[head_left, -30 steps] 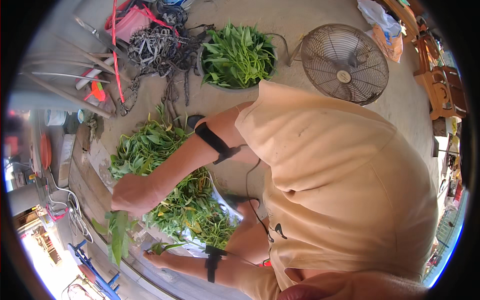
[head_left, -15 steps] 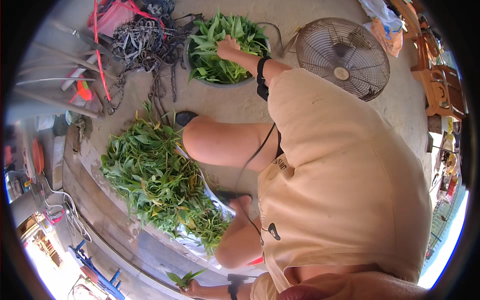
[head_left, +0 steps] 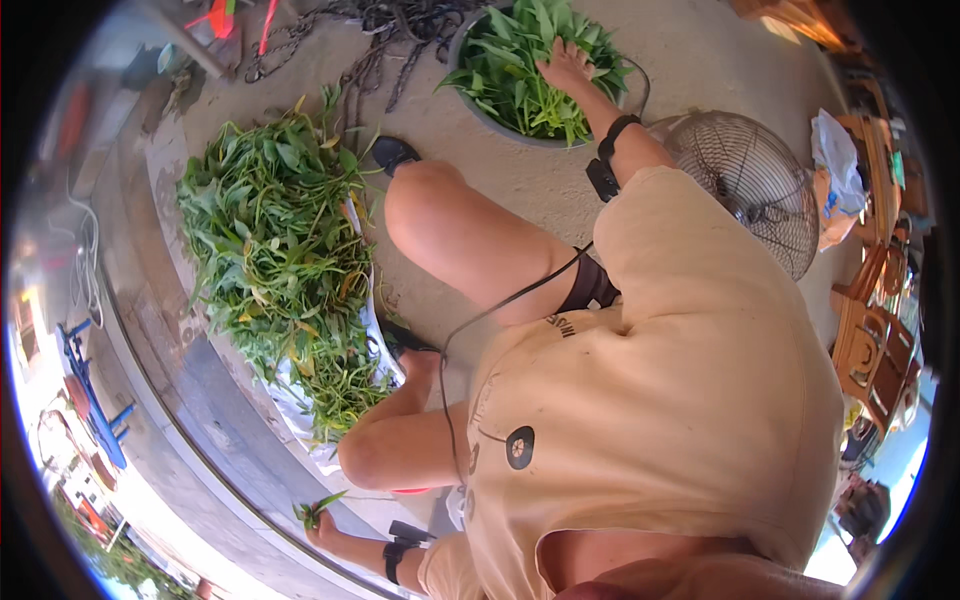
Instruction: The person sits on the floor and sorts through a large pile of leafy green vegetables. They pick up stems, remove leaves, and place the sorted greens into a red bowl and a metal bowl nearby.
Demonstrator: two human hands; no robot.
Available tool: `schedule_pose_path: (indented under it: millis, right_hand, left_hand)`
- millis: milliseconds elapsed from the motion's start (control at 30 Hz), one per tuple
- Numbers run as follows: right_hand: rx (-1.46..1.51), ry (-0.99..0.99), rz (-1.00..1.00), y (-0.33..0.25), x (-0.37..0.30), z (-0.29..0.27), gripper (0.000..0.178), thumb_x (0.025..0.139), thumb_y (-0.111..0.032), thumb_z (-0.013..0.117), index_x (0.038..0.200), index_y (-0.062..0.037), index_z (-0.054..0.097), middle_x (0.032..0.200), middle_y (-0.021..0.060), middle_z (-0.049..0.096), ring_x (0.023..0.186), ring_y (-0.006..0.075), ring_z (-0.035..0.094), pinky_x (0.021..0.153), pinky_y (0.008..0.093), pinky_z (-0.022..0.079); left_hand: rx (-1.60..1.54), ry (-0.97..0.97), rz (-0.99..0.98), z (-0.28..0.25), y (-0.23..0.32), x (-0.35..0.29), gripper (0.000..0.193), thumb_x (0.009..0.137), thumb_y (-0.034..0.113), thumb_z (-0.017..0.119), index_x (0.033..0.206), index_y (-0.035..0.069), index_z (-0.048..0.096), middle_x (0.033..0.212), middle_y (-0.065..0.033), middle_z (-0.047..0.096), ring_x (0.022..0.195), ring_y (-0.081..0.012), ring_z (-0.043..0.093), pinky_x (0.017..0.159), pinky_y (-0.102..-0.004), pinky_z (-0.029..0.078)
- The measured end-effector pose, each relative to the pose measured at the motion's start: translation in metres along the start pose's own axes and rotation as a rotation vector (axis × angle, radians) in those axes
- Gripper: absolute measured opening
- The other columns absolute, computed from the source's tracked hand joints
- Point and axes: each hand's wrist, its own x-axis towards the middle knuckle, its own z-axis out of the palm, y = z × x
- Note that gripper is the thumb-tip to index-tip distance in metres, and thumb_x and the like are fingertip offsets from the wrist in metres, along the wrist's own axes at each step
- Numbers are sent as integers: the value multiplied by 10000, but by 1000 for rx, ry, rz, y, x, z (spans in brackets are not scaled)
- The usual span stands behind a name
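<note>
My right hand [head_left: 566, 66] lies over a round grey basin [head_left: 462, 60] heaped with long-leaved greens [head_left: 540, 100], its fingers spread against the leaves. At the lower left, my left hand [head_left: 322, 530] is closed round a small sprig of leafy greens [head_left: 316, 510]. Between the two hands, left of my bent legs, a large heap of leafy greens [head_left: 275, 240], some leaves yellowed, rests on a white sheet or sack [head_left: 378, 345]. Its stems lie tangled in all directions. Both wrists wear black straps with small devices.
A round wire-caged fan [head_left: 750, 185] stands beside my right arm. Dark ropes [head_left: 400, 45] lie on the floor near the basin. A black cable [head_left: 450, 345] crosses my legs. Carved wooden furniture [head_left: 870, 330] and a plastic bag [head_left: 838, 165] are at the right; a step edge runs along the left.
My right hand has gone from closed fingers to spread ones over the basin. My left hand keeps its sprig. The whole view has shifted, with the basin now farther right.
</note>
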Motion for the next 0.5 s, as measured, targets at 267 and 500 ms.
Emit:
schedule_pose_path:
  millis: [267,500]
  right_hand:
    - [-496,-170,15,2,22,22,642,959,-513,413,1497,-215,230,1553,108,138,1357,403,265,1037,628,333]
    - [-204,86,-348,-3,87,-62,529,950,-462,470,1354,-121,499,1363,156,465,1249,326,448,984,475,434]
  left_hand:
    - [-356,88,-249,-101,-24,39,341,968,253,324,1160,43,512,1088,-125,577,982,-271,518,822,-468,405]
    - [-264,441,-272,-116,-87,13,608,930,475,421,1408,106,350,1388,-117,449,1313,-300,368,1077,-489,291]
